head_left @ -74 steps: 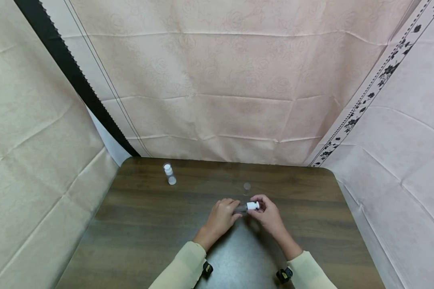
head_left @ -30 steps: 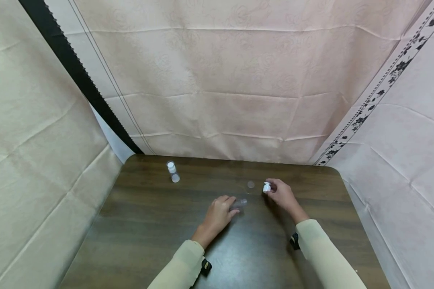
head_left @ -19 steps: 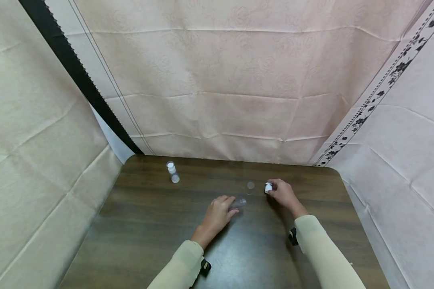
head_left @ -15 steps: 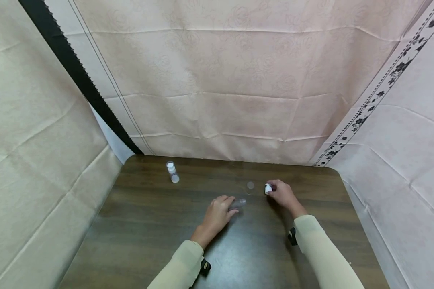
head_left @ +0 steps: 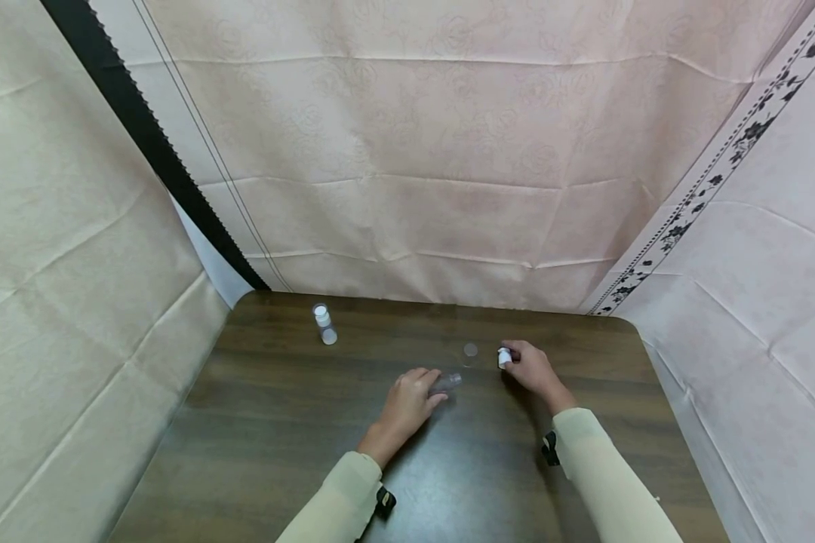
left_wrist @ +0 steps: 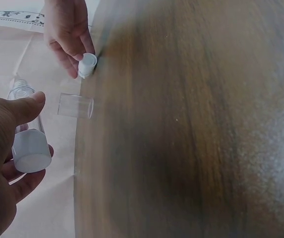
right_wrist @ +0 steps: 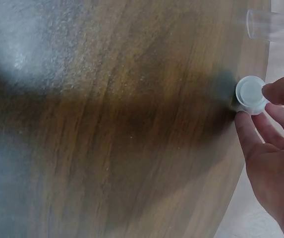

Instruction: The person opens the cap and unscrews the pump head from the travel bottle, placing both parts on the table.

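My left hand [head_left: 407,403] grips a small clear bottle [left_wrist: 31,151] with a white base. The bottle lies tilted, its bare neck pointing away to the right in the head view. Farther right, my right hand [head_left: 533,369] pinches a white pump top [right_wrist: 251,93] between thumb and fingers, low over the table; whether it touches the wood I cannot tell. Between and beyond the hands stands a clear cylindrical cap [left_wrist: 75,105], touched by neither hand. Part of the bottle is hidden by the left fingers in the head view.
Another small bottle [head_left: 324,324] with white parts stands near the table's far left corner. The brown wooden table [head_left: 278,437] has rounded far corners. Pale cloth [head_left: 407,226] hangs behind its far edge and along both sides.
Earlier both hands were together at the bottle with the white top on it. The right hand has since drawn the top off, away to the right; lately both hands barely move.
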The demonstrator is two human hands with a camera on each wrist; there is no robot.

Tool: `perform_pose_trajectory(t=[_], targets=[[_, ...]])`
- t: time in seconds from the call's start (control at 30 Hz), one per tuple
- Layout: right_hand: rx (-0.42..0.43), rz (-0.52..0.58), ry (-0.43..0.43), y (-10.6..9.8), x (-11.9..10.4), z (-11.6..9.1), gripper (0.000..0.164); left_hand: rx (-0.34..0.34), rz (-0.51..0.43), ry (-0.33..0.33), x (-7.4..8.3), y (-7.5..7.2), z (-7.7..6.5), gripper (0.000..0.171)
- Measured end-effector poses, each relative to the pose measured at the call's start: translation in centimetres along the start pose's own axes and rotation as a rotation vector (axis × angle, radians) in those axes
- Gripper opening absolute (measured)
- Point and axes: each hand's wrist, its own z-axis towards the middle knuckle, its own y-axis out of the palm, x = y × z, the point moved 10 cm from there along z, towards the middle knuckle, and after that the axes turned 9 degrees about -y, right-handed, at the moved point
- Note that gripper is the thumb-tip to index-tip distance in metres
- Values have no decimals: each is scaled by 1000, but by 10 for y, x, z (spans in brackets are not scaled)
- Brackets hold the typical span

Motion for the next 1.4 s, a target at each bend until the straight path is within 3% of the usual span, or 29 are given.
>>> perform_pose_trajectory(t=[0.3, 0.63, 1.17, 1.4], targets=[[-11, 45, 10, 1, 1, -3, 48, 14, 2, -2, -4, 0, 2, 41], [66, 71, 4, -11, 3, -16, 45, 19, 4, -41, -16, -1, 13, 41], [169, 106, -121, -23, -36, -54, 43, -73, -257, -214, -41, 11, 55, 35], [213, 115, -229, -14, -55, -69, 42, -31, -362, -237, -52, 18, 70, 34]])
